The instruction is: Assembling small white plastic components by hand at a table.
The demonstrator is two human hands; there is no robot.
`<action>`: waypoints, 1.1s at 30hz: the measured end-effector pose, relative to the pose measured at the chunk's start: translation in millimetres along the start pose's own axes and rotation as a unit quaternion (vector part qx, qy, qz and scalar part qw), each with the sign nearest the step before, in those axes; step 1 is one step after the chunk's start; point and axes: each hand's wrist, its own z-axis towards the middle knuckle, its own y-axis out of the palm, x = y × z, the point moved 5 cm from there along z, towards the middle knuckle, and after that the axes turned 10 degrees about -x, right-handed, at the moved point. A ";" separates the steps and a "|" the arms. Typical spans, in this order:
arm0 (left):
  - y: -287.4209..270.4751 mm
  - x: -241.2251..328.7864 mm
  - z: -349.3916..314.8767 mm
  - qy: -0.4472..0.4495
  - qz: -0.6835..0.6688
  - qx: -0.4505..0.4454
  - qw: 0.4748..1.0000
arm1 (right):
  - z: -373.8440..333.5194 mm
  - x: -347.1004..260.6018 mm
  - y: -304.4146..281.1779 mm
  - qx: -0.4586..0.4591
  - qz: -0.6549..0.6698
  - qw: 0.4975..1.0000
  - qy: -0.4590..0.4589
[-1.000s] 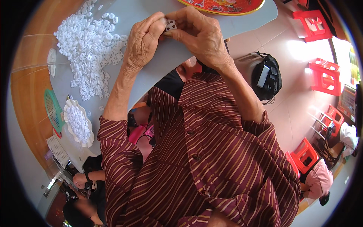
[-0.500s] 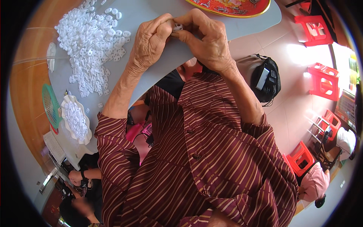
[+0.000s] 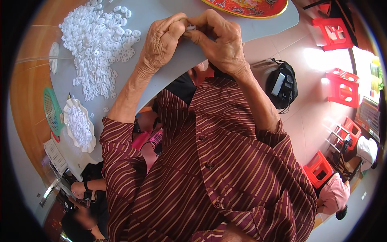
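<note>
Above the grey table, my left hand [image 3: 164, 44] and my right hand [image 3: 219, 44] meet with fingers closed in a pinch. Between their fingertips sits a small white plastic piece [image 3: 190, 28], largely covered by the fingers. It resembles the loose oval white pieces with holes in the big pile [image 3: 94, 44] to the left of my left hand. Beyond my right hand, a red tray [image 3: 258, 15] with a gold rim and a flower pattern holds small metal parts.
A white scalloped dish [image 3: 92, 142] of white pieces stands at the left, beside a green basket [image 3: 51, 111]. On the floor at right lies a black mesh bag [image 3: 282, 88]; red stools [image 3: 343, 88] stand farther off. Another person [image 3: 86, 205] sits at lower left.
Both hands stay joined at the small white piece, with only a slight shift of the fingers. The whole view has moved slightly.
</note>
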 end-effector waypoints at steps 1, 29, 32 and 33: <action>-0.1 -0.4 -0.8 0.025 0.004 -0.008 1.000 | -0.1 0.0 0.8 0.000 -0.001 1.000 0.000; -4.1 8.6 -1.0 -0.062 -0.035 0.022 0.997 | 0.0 6.4 -1.7 -0.020 0.115 0.985 0.124; -4.5 7.0 2.9 -0.055 -0.029 0.030 0.998 | 2.8 8.7 -4.2 -0.019 0.120 0.984 0.133; -4.9 8.3 5.7 -0.054 -0.020 0.037 0.998 | 5.4 7.7 -7.4 -0.018 0.118 0.983 0.137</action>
